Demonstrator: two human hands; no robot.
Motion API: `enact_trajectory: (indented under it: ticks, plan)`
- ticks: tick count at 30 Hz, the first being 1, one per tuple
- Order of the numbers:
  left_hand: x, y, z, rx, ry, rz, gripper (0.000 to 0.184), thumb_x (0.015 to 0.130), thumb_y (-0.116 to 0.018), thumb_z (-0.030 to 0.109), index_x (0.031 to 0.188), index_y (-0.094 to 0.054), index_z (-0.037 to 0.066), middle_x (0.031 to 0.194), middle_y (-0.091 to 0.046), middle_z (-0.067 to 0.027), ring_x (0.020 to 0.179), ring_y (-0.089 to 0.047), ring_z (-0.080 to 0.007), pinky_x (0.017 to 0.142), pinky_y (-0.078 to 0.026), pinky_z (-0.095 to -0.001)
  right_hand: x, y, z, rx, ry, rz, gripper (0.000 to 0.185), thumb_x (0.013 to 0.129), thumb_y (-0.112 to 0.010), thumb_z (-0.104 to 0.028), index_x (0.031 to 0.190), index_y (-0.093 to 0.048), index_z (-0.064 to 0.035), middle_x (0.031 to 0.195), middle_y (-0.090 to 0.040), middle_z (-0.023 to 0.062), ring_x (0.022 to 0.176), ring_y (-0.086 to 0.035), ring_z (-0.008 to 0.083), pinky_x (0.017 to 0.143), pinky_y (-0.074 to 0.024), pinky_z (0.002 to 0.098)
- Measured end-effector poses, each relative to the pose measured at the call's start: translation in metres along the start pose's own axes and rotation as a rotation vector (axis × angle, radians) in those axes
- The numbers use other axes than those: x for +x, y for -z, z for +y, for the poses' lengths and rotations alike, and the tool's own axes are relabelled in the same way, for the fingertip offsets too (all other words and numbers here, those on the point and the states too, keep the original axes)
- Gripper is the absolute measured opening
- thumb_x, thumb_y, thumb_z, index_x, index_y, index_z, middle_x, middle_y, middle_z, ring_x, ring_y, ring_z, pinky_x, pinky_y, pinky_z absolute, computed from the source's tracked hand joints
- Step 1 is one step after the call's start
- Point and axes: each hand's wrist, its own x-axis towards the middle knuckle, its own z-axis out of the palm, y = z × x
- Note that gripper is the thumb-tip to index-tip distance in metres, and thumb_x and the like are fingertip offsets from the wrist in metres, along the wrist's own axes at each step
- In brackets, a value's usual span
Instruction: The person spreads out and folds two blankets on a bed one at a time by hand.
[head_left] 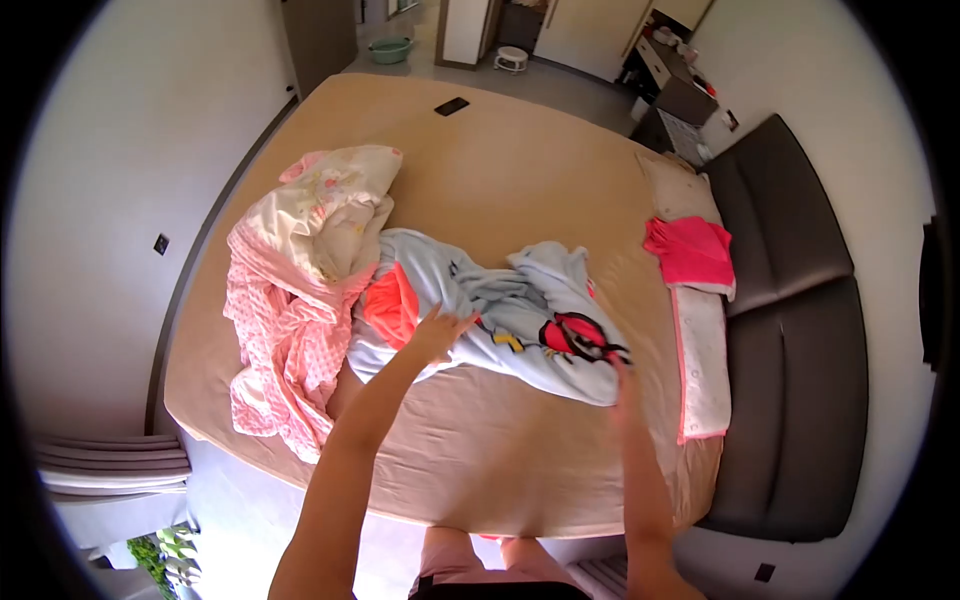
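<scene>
The pale blue blanket (505, 298) is patterned red, yellow and black

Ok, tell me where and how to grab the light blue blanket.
Grip the light blue blanket by its right end, probably best from the near side with the right hand: its near edge lies fairly flat there, whereas the middle is bunched.

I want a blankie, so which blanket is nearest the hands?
The light-blue blanket with red, black and yellow print: left hand and right hand are at it. The pink bumpy blanket lies farther left.
</scene>
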Motion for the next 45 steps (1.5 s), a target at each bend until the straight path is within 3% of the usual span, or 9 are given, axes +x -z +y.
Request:
enact_trajectory:
  ticks: [1,5,11,16,20,24,36,40,45]
  plan:
    - [-0.005,-0.005,0.015,-0.048,0.107,-0.344,0.082,0.065,-0.068,0.02,0.135,-0.026,0.019,0.086,-0.063,-0.0086,0.086,-0.059,-0.031,0.095,-0.035,-0.0417,-0.021,0.018,-0.038,0.037,0.032,0.021,0.027,0.083,-0.057,-0.023,0.102,-0.056,-0.004,0.094,-0.058,0.0041,0.087,-0.057,0.0148,0.075,-0.0468,0.0292]
    - [-0.054,-0.027,0.099,-0.01,0.125,-0.311,0.016,0.069,-0.056,0.02,0.081,-0.063,0.014,0.075,-0.064,-0.0098,0.073,-0.062,-0.0293,0.064,-0.049,-0.0414,-0.044,0.123,-0.085,0.049,-0.071,0.206,0.035,0.084,-0.052,-0.042,0.094,-0.057,-0.0085,0.084,-0.059,0.003,0.068,-0.057,0.01,0.052,-0.046,0.0226]
    - [-0.153,0.01,0.254,-0.121,0.346,-0.488,0.033,0.064,-0.067,0.024,0.092,-0.057,0.01,0.083,-0.062,-0.0131,0.084,-0.058,-0.031,0.069,-0.047,-0.0422,-0.055,0.198,-0.035,-0.192,-0.203,0.383,0.046,0.08,-0.054,-0.044,0.104,-0.055,-0.0055,0.082,-0.058,0.0063,0.072,-0.057,0.017,0.052,-0.0486,0.0312]
    - [-0.208,-0.002,0.313,-0.19,0.463,-0.123,0.035,0.065,-0.068,0.018,0.096,-0.055,0.008,0.11,-0.049,-0.0139,0.103,-0.048,-0.0296,0.076,-0.046,-0.0414,-0.078,0.274,0.021,-0.488,-0.195,0.259,0.034,0.074,-0.062,-0.032,0.091,-0.061,-0.0021,0.073,-0.058,0.0058,0.062,-0.057,0.0176,0.052,-0.0471,0.0307]
    - [-0.216,-0.007,0.321,0.135,0.25,0.056,0.036,0.062,-0.069,0.02,0.094,-0.057,0.012,0.107,-0.049,-0.0105,0.105,-0.048,-0.0266,0.079,-0.044,-0.044,-0.088,0.29,0.039,-1.033,0.141,-0.188,0.025,0.065,-0.067,-0.021,0.077,-0.062,-0.0001,0.059,-0.055,0.003,0.058,-0.053,0.0134,0.054,-0.0404,0.0269]
    - [-0.207,-0.017,0.332,-0.296,0.452,-0.72,0.038,0.068,-0.067,0.032,0.098,-0.055,0.012,0.099,-0.059,-0.0071,0.101,-0.053,-0.0226,0.077,-0.045,-0.0403,-0.106,0.256,0.037,-0.781,0.095,-0.14,0.038,0.065,-0.069,-0.024,0.09,-0.058,0.0021,0.078,-0.058,0.0132,0.075,-0.056,0.0236,0.067,-0.0428,0.0343]
    - [-0.025,-0.142,0.254,-0.08,0.705,0.091,0.098,0.062,-0.072,0.016,0.138,-0.01,0.01,0.126,-0.044,-0.0156,0.124,-0.031,-0.0315,0.102,-0.022,-0.0458,-0.04,0.188,0.146,-1.593,0.313,-0.248,0.08,0.066,-0.07,-0.027,0.134,-0.028,-0.0171,0.128,-0.039,0.0146,0.117,-0.038,0.0285,0.084,-0.035,0.0519]
    - [-0.037,-0.176,0.219,-0.135,0.928,-0.151,0.075,0.064,-0.067,0.021,0.131,-0.034,0.011,0.1,-0.061,-0.0132,0.106,-0.05,-0.0296,0.099,-0.024,-0.0462,-0.021,0.171,0.15,-1.596,0.315,-0.249,0.09,0.066,-0.071,-0.025,0.138,-0.017,-0.0203,0.123,-0.044,0.0182,0.116,-0.042,0.0283,0.082,-0.0336,0.0558]
    - [-0.105,-0.133,0.222,-0.316,0.956,-0.243,0.035,0.07,-0.062,0.028,0.096,-0.06,0.004,0.084,-0.063,-0.0183,0.081,-0.06,-0.0318,0.084,-0.041,-0.0413,-0.009,0.208,0.133,-1.661,-0.164,-0.37,0.041,0.075,-0.059,-0.021,0.115,-0.051,-0.0102,0.092,-0.059,0.0198,0.09,-0.057,0.0312,0.081,-0.0409,0.0441]
